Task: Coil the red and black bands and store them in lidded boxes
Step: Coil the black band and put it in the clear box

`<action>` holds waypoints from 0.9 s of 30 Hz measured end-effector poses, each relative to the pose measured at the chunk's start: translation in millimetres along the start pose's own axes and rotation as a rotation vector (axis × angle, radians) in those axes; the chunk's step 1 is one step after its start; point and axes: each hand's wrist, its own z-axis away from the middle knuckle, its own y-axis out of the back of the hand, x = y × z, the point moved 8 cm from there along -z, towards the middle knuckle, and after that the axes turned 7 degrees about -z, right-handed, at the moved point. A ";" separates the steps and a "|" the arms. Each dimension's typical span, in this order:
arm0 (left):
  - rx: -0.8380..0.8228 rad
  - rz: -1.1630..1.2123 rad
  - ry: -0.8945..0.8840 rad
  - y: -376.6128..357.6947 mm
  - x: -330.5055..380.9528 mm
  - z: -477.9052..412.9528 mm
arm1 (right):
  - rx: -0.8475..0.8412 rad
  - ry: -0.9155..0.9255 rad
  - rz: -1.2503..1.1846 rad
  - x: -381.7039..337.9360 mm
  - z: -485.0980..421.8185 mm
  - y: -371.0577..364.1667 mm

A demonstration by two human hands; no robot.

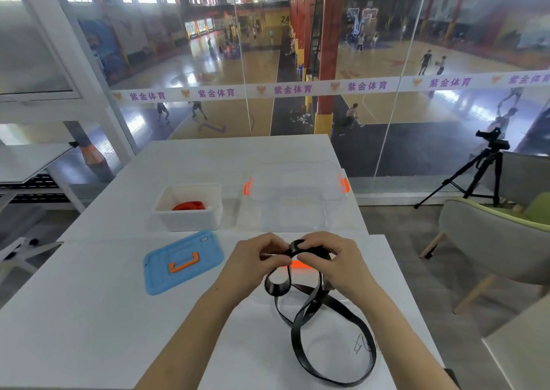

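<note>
A long black band (pixel 309 306) trails in loose loops over the white table toward me. My left hand (pixel 256 261) and my right hand (pixel 336 261) pinch its upper end together, where a small coil has formed between the fingers. A red band (pixel 189 205) lies coiled inside a white box (pixel 187 221) at the back left. The blue lid (pixel 181 261) with an orange handle lies flat in front of that box. A clear box (pixel 297 193) with orange latches stands at the back right. Under my hands lies a clear lid (pixel 300 266) with an orange handle, mostly hidden.
The white table (pixel 89 315) ends at a glass wall overlooking a sports hall. A grey-green chair (pixel 491 241) stands at the right, a camera tripod (pixel 479 169) behind it. Another table edge (pixel 523 354) shows at the lower right.
</note>
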 end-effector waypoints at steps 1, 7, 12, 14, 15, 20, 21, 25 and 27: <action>-0.005 0.030 -0.002 -1.3 -0.3 0.6 | -0.009 0.009 0.011 -1.4 0.7 -0.8; -0.034 0.072 -0.011 -7.5 -1.9 3.1 | 0.018 0.027 0.025 -6.9 3.1 -0.1; -0.012 0.102 0.016 -7.4 -4.1 4.2 | 0.036 -0.002 -0.006 -10.1 5.9 -0.1; -0.001 0.120 0.007 -7.6 -2.3 5.3 | 0.056 -0.009 -0.020 -10.4 7.9 -0.4; 0.005 0.136 0.004 -8.5 -1.8 6.2 | 0.075 -0.007 -0.022 -10.3 8.4 0.4; 0.003 0.191 -0.001 -16.0 -1.8 12.9 | 0.142 -0.021 -0.025 -7.5 10.2 2.2; 0.021 0.184 -0.003 -15.2 -2.3 13.5 | 0.153 -0.026 -0.032 -7.2 10.8 2.2; 0.179 0.221 -0.007 -4.4 -0.3 13.4 | 0.096 -0.089 -0.003 0.0 12.5 -7.5; 0.245 0.221 -0.023 -2.0 8.6 14.8 | 0.041 -0.143 -0.011 6.7 14.7 -16.5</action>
